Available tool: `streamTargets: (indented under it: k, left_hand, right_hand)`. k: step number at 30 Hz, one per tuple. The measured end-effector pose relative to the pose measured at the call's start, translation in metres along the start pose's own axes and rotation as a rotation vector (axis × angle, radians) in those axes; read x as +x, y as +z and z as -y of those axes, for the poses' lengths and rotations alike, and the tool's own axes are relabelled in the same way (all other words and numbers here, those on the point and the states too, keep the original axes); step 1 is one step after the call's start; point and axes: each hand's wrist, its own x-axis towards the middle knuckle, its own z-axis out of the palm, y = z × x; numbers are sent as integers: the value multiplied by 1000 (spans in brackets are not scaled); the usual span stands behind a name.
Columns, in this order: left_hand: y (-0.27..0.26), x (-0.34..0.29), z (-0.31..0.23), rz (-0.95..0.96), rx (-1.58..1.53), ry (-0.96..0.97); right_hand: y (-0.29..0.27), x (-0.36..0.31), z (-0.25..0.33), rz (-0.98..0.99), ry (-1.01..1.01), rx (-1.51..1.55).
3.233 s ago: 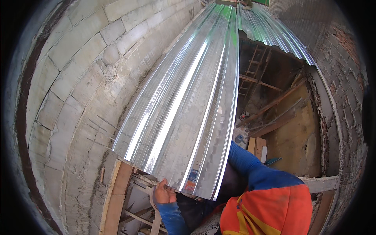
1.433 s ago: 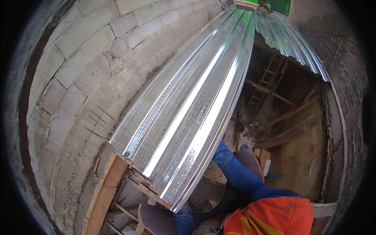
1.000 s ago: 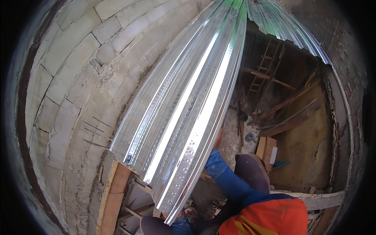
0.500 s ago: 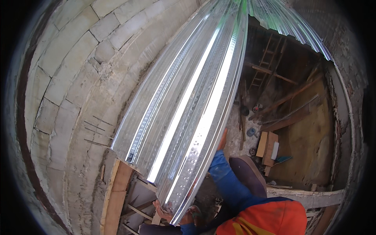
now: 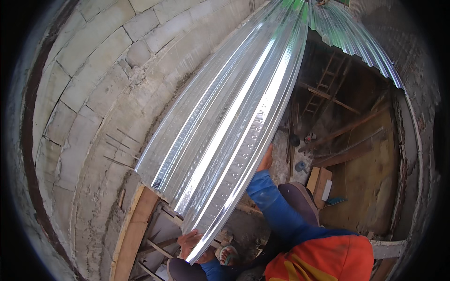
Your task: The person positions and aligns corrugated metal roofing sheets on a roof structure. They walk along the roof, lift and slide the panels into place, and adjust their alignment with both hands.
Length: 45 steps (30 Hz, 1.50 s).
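Note:
A long clear corrugated roofing sheet (image 5: 225, 126) runs from the top of the view down toward me, shiny along its ridges. My left hand (image 5: 190, 240) is closed around its near end, fingers partly on top and the rest seen through or behind the plastic. Along the sheet's right edge, my right hand (image 5: 266, 160) grips from the side, its fingers partly hidden. Both sleeves are blue. More corrugated sheeting (image 5: 351, 35) spreads out at the far right, with the long sheet meeting it at the top.
A block wall (image 5: 93, 79) with thin rods (image 5: 119, 150) sticking out rises on the left. Wooden framing (image 5: 138, 225) stands below the sheet's near end. A deep room lies at right, with a wooden ladder (image 5: 328, 79), planks and a cardboard box (image 5: 319, 185). A sandalled foot (image 5: 228, 255) shows below.
The near end of the sheet has shifted a little left and down, my left hand with it. My right hand has moved slightly up along the edge. The view has shifted somewhat.

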Motion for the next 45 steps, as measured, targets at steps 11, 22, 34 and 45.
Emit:
streamTargets:
  k: [11,22,34,45]
  left_hand:
    - [-15,54,35,-212,132,-85]
    - [-8,86,25,-183,20,-128]
    - [0,147,31,-280,207,-50]
    - [-6,155,32,-256,72,-93]
  right_hand:
    - [90,-27,10,147,10,54]
    - [104,-27,-14,257,-332,-82]
    - [149,-40,-20,313,-554,-290]
    - [155,-36,-37,362,-664,-326]
